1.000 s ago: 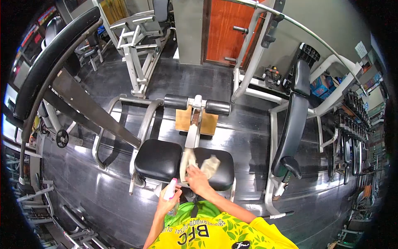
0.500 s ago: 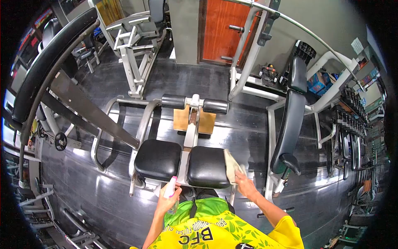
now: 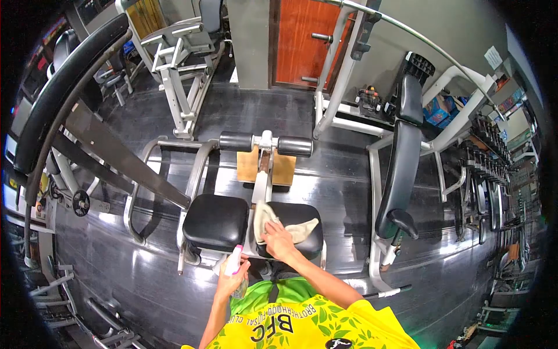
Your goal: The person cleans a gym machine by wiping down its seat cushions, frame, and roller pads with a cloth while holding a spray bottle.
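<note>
My right hand (image 3: 279, 241) grips a cream cloth (image 3: 301, 231) and presses it on the right black seat pad (image 3: 308, 214), near the pad's inner edge. Part of the cloth hangs over the gap by the grey centre frame. In my left hand (image 3: 232, 279) is a spray bottle (image 3: 234, 260) with a white and pink head, held upright in front of the left seat pad (image 3: 215, 222). Its lower body is partly hidden by my fingers. Beyond the pads stand two black foam rollers (image 3: 295, 146) on a white post.
A wooden board (image 3: 285, 170) lies under the rollers. To the right stands a padded bench (image 3: 401, 174) beneath a long bar. A slanted grey machine arm (image 3: 119, 148) with a long black pad crosses the left side. Dumbbell racks (image 3: 488, 157) line the far right.
My right hand has moved left with the cloth, from the outer edge of the right pad to its inner edge. My left hand still holds the spray bottle in about the same place.
</note>
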The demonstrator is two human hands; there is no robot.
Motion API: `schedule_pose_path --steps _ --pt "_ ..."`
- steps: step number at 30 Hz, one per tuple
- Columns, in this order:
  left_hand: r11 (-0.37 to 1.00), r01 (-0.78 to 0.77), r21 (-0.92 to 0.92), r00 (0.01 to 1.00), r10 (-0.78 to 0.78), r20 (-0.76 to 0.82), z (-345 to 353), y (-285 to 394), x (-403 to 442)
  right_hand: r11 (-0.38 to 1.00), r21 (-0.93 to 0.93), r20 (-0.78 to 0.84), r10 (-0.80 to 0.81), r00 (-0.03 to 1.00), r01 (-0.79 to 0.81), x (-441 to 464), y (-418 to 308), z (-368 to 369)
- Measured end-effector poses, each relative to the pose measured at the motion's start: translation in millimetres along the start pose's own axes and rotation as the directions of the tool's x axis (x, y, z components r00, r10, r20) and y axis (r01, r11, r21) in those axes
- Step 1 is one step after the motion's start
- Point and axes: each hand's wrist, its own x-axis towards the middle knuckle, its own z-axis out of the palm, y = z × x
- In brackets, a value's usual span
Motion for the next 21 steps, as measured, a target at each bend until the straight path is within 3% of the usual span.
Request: schedule_pose_path --steps 3,6,8,10,12,16,18,19,21 --pt "1.0 0.0 -0.006 1.0 0.001 0.009 3.1 1.0 1.7 0.995 0.003 0.032 -0.099 0.995 0.099 -2.5 12.4 -3.4" --pt "1.0 -0.006 -0.001 1.0 0.006 0.014 3.4 1.8 0.9 0.995 -0.085 0.026 -0.045 0.999 0.047 -20.3 41.8 -13.9" --pt "1.0 -0.009 -0.011 1.0 0.009 0.001 2.1 1.5 -1.5 0.983 -0.182 0.035 0.029 0.999 -0.022 -35.9 82.4 -10.7" --pt "1.0 0.005 0.01 1.0 -0.005 -0.005 0.7 0.9 -2.9 0.948 -0.206 0.084 0.264 0.961 -0.242 -52.9 118.2 -23.7" --pt "1.0 0.001 0.001 1.0 -0.001 -0.015 0.1 -0.1 -5.2 0.905 -0.124 0.242 0.426 0.872 -0.408 -60.3 148.9 -38.4" --pt "1.0 0.006 -0.015 1.0 -0.007 -0.029 1.7 -2.0 -7.2 0.861 -0.094 0.218 0.508 0.833 -0.501 -50.2 160.5 -33.8" --pt "1.0 0.009 -0.023 1.0 -0.009 -0.025 2.3 -5.6 -7.4 0.758 0.004 0.167 0.643 0.747 -0.653 -34.5 150.2 -40.5" --pt "1.0 0.011 -0.028 1.0 -0.011 -0.018 1.8 -7.4 -8.1 0.8 -0.036 0.169 0.595 0.786 -0.598 -35.7 167.2 -24.0" --pt "0.999 0.012 -0.039 1.0 -0.012 -0.012 1.6 -8.4 -9.6 0.78 -0.028 0.199 0.617 0.761 -0.625 -29.5 161.7 -27.9"
